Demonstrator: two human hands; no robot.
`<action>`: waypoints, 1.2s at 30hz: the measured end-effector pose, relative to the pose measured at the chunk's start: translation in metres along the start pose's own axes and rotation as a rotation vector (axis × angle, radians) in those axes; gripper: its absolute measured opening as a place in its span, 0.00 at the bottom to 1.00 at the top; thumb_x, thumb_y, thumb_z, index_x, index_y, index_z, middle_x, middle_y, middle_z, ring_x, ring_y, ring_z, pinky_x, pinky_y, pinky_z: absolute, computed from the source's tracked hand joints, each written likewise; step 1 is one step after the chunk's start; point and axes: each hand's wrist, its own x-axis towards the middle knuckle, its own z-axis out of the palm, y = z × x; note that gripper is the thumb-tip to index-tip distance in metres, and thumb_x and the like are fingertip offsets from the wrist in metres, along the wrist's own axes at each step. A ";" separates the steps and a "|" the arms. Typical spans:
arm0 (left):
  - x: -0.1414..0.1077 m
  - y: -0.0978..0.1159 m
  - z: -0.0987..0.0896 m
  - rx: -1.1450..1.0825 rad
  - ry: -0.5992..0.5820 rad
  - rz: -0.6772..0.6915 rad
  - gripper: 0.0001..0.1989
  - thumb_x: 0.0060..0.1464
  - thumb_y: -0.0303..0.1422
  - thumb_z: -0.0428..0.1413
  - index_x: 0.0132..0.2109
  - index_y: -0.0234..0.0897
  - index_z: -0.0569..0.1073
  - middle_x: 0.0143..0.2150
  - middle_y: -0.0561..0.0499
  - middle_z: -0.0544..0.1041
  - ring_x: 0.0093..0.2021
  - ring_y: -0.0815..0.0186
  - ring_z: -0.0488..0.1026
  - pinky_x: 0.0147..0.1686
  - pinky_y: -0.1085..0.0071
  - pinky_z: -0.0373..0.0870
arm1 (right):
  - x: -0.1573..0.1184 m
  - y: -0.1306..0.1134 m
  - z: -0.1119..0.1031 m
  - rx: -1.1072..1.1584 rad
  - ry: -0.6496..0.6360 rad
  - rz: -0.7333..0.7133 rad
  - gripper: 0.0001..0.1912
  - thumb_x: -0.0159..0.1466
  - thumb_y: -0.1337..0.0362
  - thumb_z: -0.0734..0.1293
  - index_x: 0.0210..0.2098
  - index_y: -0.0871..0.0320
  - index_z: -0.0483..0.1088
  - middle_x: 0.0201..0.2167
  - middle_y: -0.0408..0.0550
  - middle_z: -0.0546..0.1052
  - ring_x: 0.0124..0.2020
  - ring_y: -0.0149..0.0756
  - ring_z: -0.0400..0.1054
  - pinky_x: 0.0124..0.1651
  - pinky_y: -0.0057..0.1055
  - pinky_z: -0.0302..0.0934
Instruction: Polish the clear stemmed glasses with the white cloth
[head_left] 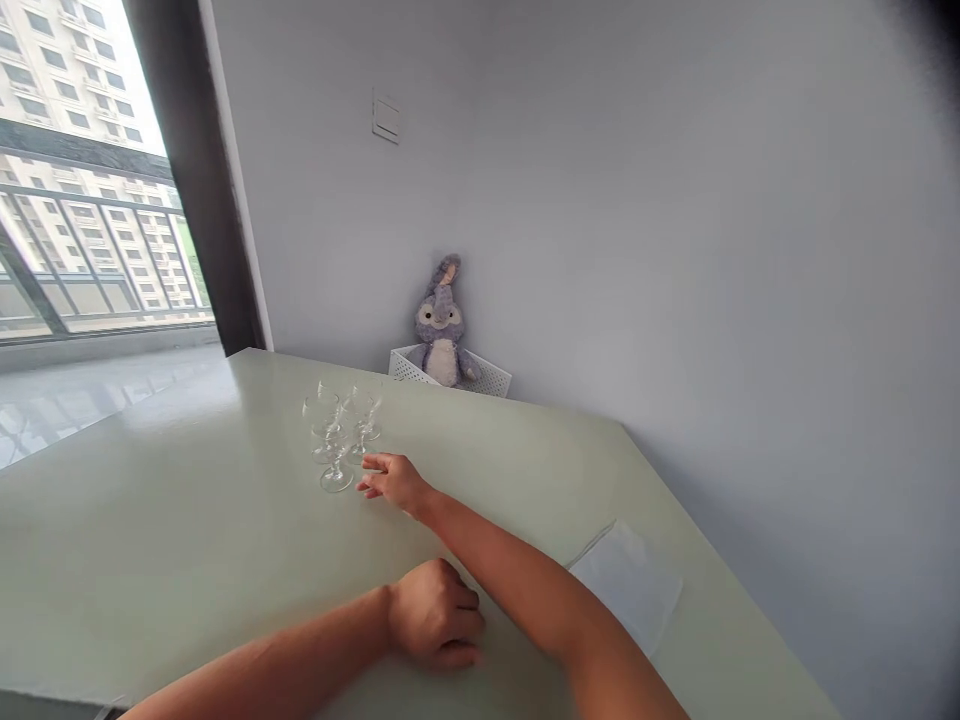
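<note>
Several clear stemmed glasses (337, 478) stand upright in a close group on the pale green table (187, 540). My right hand (390, 480) is just to the right of the nearest glasses, its fingers apart and pointing at them; nothing shows in it. Low over the near part of the table, my left hand (439, 615) is curled into a loose fist, knuckles to the right, beside my right forearm. What its fingers hold, if anything, is hidden.
A white folded sheet or cloth (634, 580) lies at the right, partly behind my right forearm. Beyond the far edge, a purple plush rabbit (441, 335) sits in a white perforated basket (491, 379). Walls border the table behind and right; a window is at the left.
</note>
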 end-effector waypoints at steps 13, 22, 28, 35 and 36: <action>0.014 0.004 -0.010 -0.028 -0.139 -0.069 0.11 0.56 0.35 0.45 0.27 0.38 0.62 0.22 0.52 0.67 0.21 0.70 0.62 0.22 0.71 0.53 | -0.268 0.073 -0.215 -0.528 1.020 0.049 0.13 0.53 0.58 0.63 0.37 0.54 0.71 0.44 0.50 0.72 0.47 0.43 0.64 0.52 0.41 0.56; 0.018 0.002 -0.017 0.010 -0.093 -0.085 0.10 0.57 0.30 0.43 0.29 0.37 0.64 0.21 0.52 0.66 0.21 0.69 0.62 0.21 0.70 0.52 | -0.189 0.093 -0.172 -1.003 0.647 0.158 0.28 0.62 0.50 0.53 0.54 0.63 0.60 0.61 0.59 0.52 0.63 0.53 0.37 0.61 0.49 0.35; 0.018 -0.001 -0.018 -0.001 -0.058 -0.121 0.10 0.56 0.29 0.43 0.29 0.37 0.65 0.21 0.52 0.66 0.21 0.68 0.62 0.21 0.70 0.54 | -0.082 0.069 -0.112 -1.076 0.291 -0.130 0.32 0.61 0.46 0.53 0.56 0.62 0.54 0.63 0.59 0.44 0.63 0.53 0.32 0.61 0.49 0.34; 0.021 -0.003 -0.016 0.000 -0.107 -0.174 0.10 0.55 0.28 0.43 0.27 0.38 0.63 0.21 0.52 0.67 0.21 0.68 0.63 0.20 0.70 0.55 | 0.018 0.052 -0.121 -1.127 0.078 -0.187 0.36 0.59 0.42 0.53 0.60 0.57 0.49 0.64 0.55 0.40 0.63 0.51 0.30 0.61 0.48 0.32; 0.022 -0.004 -0.016 0.001 -0.114 -0.177 0.10 0.55 0.28 0.44 0.27 0.38 0.62 0.21 0.52 0.67 0.21 0.68 0.63 0.20 0.70 0.56 | 0.026 0.049 -0.131 -1.135 0.079 -0.174 0.36 0.59 0.42 0.53 0.60 0.57 0.49 0.64 0.55 0.40 0.63 0.51 0.30 0.61 0.47 0.32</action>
